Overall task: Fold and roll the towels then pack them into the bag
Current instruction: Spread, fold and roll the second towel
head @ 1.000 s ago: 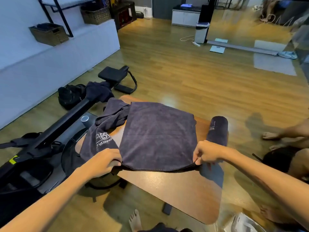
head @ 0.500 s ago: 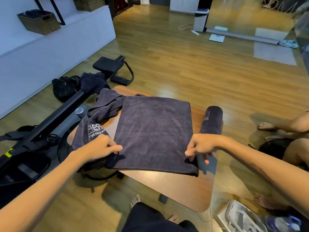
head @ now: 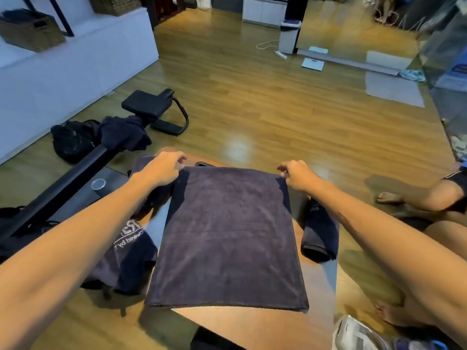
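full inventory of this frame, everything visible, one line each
flat towel: 1, dark grey, spread on the table
rolled towel: 1, dark, on the table to the right of the flat towel
printed towel: 1, dark with white lettering, crumpled, hanging off the table's left side
table: 1, brown wood, under the towels
black bag: 1, on the floor, far left
wicker baskets: 2, brown, on the white ledge
bin: 1, white, far floor
left hand: 1, at the flat towel's far left corner
right hand: 1, at its far right corner

Dark folded towel flat on table, rolled towel just right, crumpled towel left
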